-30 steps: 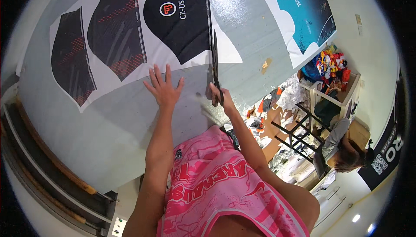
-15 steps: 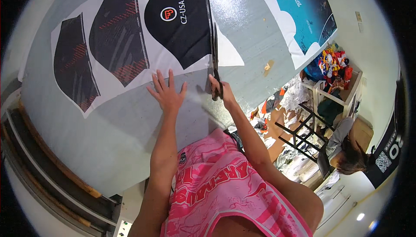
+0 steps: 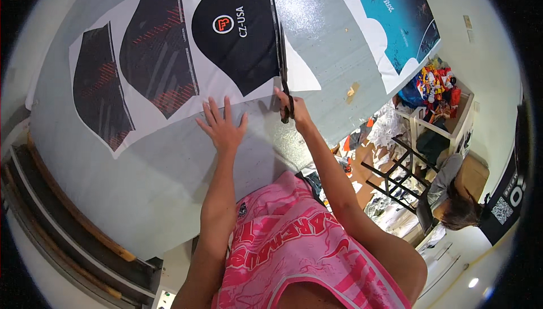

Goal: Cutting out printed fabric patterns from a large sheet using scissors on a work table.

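Note:
My right hand is closed round the handles of long dark scissors. Their blades point away from me along the right edge of a black printed fabric panel. To the right of the blades lies a white strip of fabric, parted from the panel near its lower end. My left hand rests flat with spread fingers, its fingertips at the near edge of the white sheet. Two dark grey panels with red hatching, a middle one and a left one, are printed on that same sheet.
The grey table spans the front. A teal printed fabric piece lies at the far right. Beyond the table's right edge are a black stool frame, fabric scraps on the floor, a wooden bin of colourful cloth and another person.
My right hand and the scissors have moved slightly farther along the panel's edge. My left hand stays flat at the sheet's near edge. The whole view has shifted a little.

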The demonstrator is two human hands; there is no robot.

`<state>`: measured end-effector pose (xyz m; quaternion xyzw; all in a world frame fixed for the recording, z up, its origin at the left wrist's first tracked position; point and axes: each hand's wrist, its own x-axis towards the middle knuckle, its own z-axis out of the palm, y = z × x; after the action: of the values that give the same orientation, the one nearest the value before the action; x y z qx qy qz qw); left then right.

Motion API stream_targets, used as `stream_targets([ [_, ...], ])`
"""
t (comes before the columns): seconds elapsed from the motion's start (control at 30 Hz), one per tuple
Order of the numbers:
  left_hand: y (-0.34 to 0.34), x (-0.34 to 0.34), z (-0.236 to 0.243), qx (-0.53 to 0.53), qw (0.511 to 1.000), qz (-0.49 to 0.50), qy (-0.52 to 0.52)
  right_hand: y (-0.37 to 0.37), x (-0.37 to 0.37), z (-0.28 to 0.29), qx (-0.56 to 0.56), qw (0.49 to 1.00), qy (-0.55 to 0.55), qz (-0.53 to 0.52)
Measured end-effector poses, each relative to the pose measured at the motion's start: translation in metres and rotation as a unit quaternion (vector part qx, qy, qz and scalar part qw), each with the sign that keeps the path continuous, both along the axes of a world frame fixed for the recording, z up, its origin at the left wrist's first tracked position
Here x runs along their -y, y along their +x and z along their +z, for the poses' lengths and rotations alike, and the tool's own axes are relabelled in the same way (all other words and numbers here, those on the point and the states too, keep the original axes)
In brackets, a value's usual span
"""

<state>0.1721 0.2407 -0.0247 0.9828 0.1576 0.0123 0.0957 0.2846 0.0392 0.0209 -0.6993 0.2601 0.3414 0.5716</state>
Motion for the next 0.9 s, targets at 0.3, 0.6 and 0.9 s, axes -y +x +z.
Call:
stream_targets([
  [0.3,0.0,0.0,-0.001,0.019,1.0,0.003,0.014,0.011,-0.001,-0.001,-0.021,0.997,-0.073,0.026],
  [0.6,0.001,0.002,0.002,0.006,1.0,0.004,0.004,0.021,-0.009,0.006,0.025,0.98,-0.188,0.066],
  [0.9,0.001,0.001,0.004,0.007,1.0,0.002,0.013,0.035,-0.02,0.003,0.02,0.98,-0.19,0.052],
])
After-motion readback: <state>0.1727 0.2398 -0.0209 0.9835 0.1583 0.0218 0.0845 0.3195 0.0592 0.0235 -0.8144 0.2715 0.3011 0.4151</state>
